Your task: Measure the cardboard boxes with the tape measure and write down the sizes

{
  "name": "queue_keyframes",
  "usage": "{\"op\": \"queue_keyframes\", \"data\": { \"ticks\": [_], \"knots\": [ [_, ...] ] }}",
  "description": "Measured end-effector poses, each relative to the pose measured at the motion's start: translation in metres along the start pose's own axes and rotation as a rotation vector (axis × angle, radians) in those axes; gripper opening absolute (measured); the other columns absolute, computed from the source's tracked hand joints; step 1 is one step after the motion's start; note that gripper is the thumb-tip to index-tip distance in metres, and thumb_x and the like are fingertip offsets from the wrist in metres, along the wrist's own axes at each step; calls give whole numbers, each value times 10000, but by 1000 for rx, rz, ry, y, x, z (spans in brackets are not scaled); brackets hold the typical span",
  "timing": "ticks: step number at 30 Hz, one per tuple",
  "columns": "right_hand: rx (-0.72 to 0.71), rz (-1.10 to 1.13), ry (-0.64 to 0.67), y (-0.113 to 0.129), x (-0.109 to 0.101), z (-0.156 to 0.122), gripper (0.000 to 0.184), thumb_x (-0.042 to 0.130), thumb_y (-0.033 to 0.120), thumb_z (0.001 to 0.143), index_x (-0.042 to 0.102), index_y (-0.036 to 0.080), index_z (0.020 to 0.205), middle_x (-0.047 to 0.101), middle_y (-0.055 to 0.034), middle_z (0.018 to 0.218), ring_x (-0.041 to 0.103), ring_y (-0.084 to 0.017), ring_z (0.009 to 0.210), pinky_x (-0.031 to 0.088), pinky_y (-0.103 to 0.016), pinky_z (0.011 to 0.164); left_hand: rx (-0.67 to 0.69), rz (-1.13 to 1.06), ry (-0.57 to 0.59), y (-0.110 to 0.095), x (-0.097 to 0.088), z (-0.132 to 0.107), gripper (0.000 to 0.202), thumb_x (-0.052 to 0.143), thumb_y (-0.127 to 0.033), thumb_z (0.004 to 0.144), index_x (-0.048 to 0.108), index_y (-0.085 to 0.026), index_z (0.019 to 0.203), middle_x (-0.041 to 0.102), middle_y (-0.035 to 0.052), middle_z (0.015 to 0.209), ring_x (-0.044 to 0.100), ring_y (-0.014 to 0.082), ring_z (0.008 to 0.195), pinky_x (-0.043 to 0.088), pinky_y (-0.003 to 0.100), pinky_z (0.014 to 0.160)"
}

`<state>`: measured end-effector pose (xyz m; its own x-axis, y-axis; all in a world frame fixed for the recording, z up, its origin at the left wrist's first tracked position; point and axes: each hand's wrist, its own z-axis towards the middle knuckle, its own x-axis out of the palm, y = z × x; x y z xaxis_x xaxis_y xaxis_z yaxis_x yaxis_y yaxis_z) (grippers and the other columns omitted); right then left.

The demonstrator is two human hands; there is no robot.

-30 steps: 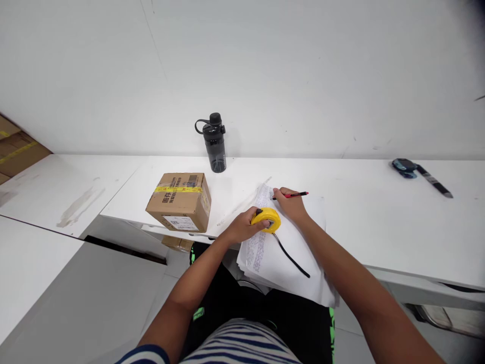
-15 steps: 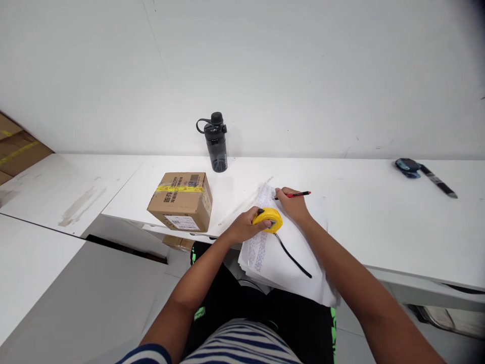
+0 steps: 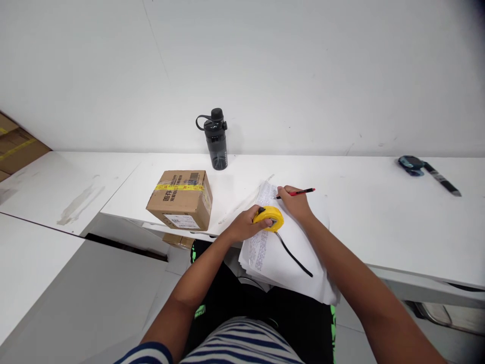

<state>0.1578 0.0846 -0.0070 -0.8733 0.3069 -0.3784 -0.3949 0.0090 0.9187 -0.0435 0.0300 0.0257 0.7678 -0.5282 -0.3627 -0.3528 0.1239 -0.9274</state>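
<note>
My left hand (image 3: pixel 245 225) is closed around a yellow tape measure (image 3: pixel 275 218), its thumb lying across the case. A black wrist strap (image 3: pixel 295 257) trails from the case over the paper. Between the fingers of my right hand (image 3: pixel 294 202) is a red pen (image 3: pixel 301 192), with its black-and-red end pointing right and its tip low at the sheet. Both hands rest over a stack of white paper (image 3: pixel 291 270) that overhangs the table's front edge. Rows of small bluish marks run down the left side of the top sheet; I cannot read them.
A taped cardboard box (image 3: pixel 182 199) sits left of the paper on the white table (image 3: pixel 379 217). Behind it a dark water bottle (image 3: pixel 217 141) stands near the wall. At the right lies a dark wristwatch-like item (image 3: pixel 411 164) with a strap. More cartons (image 3: pixel 18 146) are at far left.
The view has shifted very slightly. My right hand and the pen have moved a little to the right; my left hand keeps the tape measure in nearly the same place.
</note>
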Motion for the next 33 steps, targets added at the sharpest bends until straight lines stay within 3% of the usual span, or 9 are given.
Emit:
{"op": "queue_keyframes", "data": {
  "ticks": [11,18,22,26,30,32,33],
  "knots": [
    [38,-3,-37,2,-2,1,299,519,386,791,564,206,557,630,-19,628,556,-183,667,420,-294,632,12,-7,5,1,-1,0,439,572,-592,826,546,-195,1011,592,4,897,538,143,777,425,260,687],
    [17,-52,-26,1,-3,1,303,509,384,793,594,200,568,580,-8,565,531,-175,622,426,-287,599,5,2,12,3,-1,1,461,566,-604,827,545,-197,1041,612,12,929,556,151,795,432,261,694],
    [-28,-110,-61,0,-2,0,326,465,413,841,601,195,640,638,-46,681,586,-200,703,467,-311,681,16,85,-8,2,0,0,487,523,-630,843,547,-200,1070,631,15,922,581,161,781,445,266,672],
    [-147,-204,-68,-4,-7,0,288,505,404,833,669,197,948,652,-103,1026,602,-250,904,474,-379,808,144,411,-184,7,5,-6,534,525,-656,833,570,-208,1120,681,48,998,635,217,887,467,324,766],
    [-276,-214,97,7,-23,-9,406,563,338,800,620,225,1186,581,-136,1238,625,-259,916,506,-435,810,427,620,-253,12,3,-27,597,560,-687,798,566,-206,1151,699,86,1166,655,229,1042,456,344,884],
    [-350,-81,358,28,-36,-26,508,599,369,820,519,267,1312,523,-134,1351,635,-253,989,529,-431,829,542,690,-267,10,-2,-44,629,539,-743,768,577,-216,1111,703,90,1178,671,212,1016,464,332,848],
    [-380,12,587,41,-42,-37,551,623,381,830,469,297,1353,508,-121,1385,611,-261,1096,534,-422,857,582,721,-293,7,-6,-53,650,525,-772,751,584,-218,1085,709,95,1160,678,209,986,466,331,822]
  ]
}}
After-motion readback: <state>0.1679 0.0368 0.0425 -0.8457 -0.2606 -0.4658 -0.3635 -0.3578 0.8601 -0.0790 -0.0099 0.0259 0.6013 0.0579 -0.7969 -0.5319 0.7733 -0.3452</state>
